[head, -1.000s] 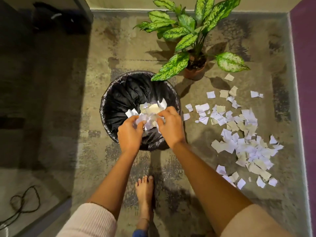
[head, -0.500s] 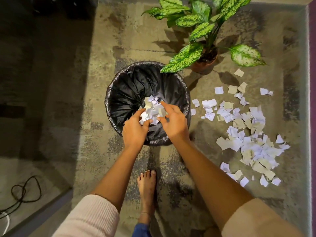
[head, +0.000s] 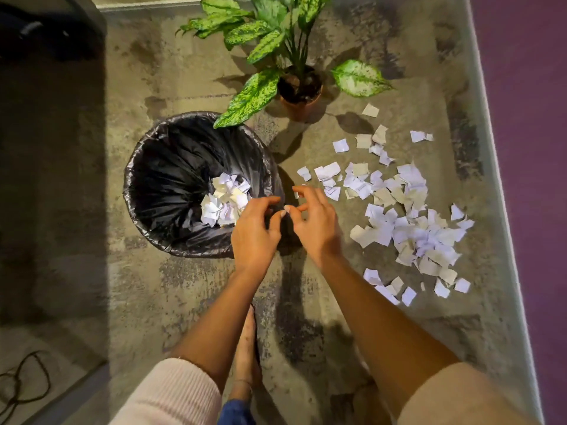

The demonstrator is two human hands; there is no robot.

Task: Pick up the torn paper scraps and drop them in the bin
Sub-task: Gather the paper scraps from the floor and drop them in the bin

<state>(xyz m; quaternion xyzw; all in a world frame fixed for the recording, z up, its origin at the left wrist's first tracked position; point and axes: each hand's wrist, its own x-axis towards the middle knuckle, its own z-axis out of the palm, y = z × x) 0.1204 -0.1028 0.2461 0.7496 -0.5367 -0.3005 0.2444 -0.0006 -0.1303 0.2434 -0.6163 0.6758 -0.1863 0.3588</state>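
A round bin (head: 159, 167) lined with a black bag stands on the rug. A clump of white and cream paper scraps (head: 225, 197) lies inside it. Many more torn scraps (head: 408, 222) are strewn over the rug to the right of the bin. My left hand (head: 254, 231) hovers at the bin's right rim with its fingers loosely curled and holds nothing. My right hand (head: 316, 219) is just to the right of the bin, fingers spread and relaxed, empty. The two hands nearly touch at the fingertips.
A potted plant (head: 299, 93) with large speckled green leaves stands behind the bin, one leaf overhanging its rim. My bare foot (head: 247, 345) is on the rug below the hands. A dark cable (head: 21, 384) lies at the lower left. A purple floor strip (head: 527, 148) borders the rug's right edge.
Both hands let go of the bunch of scraps, which fell into the bin. The hands have since drawn back and to the right, from over the bin to its right rim.
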